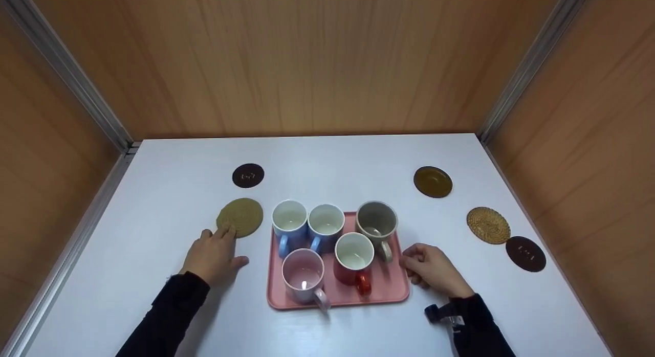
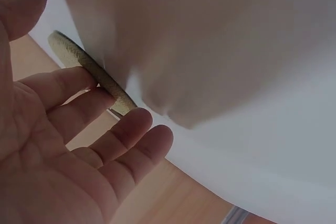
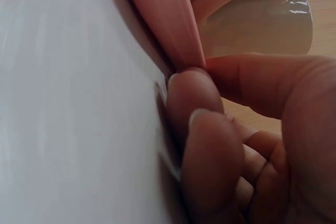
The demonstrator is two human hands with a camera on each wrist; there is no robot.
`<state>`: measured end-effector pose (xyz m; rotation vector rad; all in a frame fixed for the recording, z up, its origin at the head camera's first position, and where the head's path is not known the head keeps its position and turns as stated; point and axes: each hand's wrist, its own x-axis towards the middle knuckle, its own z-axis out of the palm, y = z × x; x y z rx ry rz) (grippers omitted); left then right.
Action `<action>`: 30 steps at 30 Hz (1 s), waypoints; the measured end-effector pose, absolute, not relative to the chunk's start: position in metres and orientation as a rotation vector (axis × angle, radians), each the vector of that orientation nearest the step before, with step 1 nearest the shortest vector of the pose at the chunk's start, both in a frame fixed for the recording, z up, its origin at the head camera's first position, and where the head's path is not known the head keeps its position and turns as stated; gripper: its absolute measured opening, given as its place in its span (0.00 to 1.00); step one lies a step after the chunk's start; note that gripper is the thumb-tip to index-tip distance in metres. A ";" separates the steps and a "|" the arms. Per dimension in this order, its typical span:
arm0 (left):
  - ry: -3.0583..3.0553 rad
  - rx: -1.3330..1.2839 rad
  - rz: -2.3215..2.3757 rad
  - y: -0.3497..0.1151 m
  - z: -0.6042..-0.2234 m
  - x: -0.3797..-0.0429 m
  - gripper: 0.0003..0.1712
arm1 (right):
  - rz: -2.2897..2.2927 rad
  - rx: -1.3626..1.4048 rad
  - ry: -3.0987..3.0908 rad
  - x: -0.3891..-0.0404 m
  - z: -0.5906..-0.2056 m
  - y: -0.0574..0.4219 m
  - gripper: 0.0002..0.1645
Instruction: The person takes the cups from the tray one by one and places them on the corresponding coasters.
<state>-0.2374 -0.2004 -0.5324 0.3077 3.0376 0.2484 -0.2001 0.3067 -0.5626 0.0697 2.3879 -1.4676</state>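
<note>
On the left, my left hand [image 1: 211, 259] reaches over the table with its fingertips on the near edge of a round olive-green coaster [image 1: 240, 217]. In the left wrist view its fingers are nearly straight, two of them at the coaster's rim [image 2: 79, 59], and the thumb stands apart. My right hand [image 1: 432, 268] pinches the right edge of a pink tray [image 1: 386, 291] between thumb and curled fingers. Standing on the tray are two blue mugs [image 1: 291, 237], a grey-beige mug [image 1: 377, 229], a red mug [image 1: 348, 272] and a pale pink mug [image 1: 302, 285].
A dark brown coaster [image 1: 248, 176] lies behind the green one. To the right lie an olive-brown round dish [image 1: 433, 181], a woven golden coaster [image 1: 488, 225] and another dark coaster [image 1: 526, 254]. Wooden panels [image 1: 307, 65] enclose the white table [image 1: 332, 162] at the back and sides.
</note>
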 end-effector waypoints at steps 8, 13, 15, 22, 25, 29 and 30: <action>3.040 0.327 0.238 -0.189 -0.535 -0.252 0.52 | -1.487 0.059 2.388 -0.201 -0.560 0.307 0.18; 3.026 0.344 0.188 -0.181 -0.531 -0.259 0.51 | -1.502 0.072 2.370 -0.201 -0.563 0.307 0.17; 3.022 0.351 0.178 -0.179 -0.530 -0.261 0.51 | -1.498 0.076 2.370 -0.201 -0.565 0.306 0.17; 3.029 0.386 0.163 -0.170 -0.531 -0.279 0.47 | -1.490 0.078 2.376 -0.201 -0.564 0.307 0.17; 3.054 0.439 0.105 -0.166 -0.530 -0.289 0.33 | -1.494 0.074 2.367 -0.201 -0.563 0.307 0.18; 3.050 0.485 0.062 -0.157 -0.524 -0.306 0.26 | -1.487 0.068 2.368 -0.200 -0.561 0.307 0.19; 3.038 0.490 0.059 -0.154 -0.523 -0.311 0.26 | -1.482 0.065 2.372 -0.200 -0.562 0.307 0.19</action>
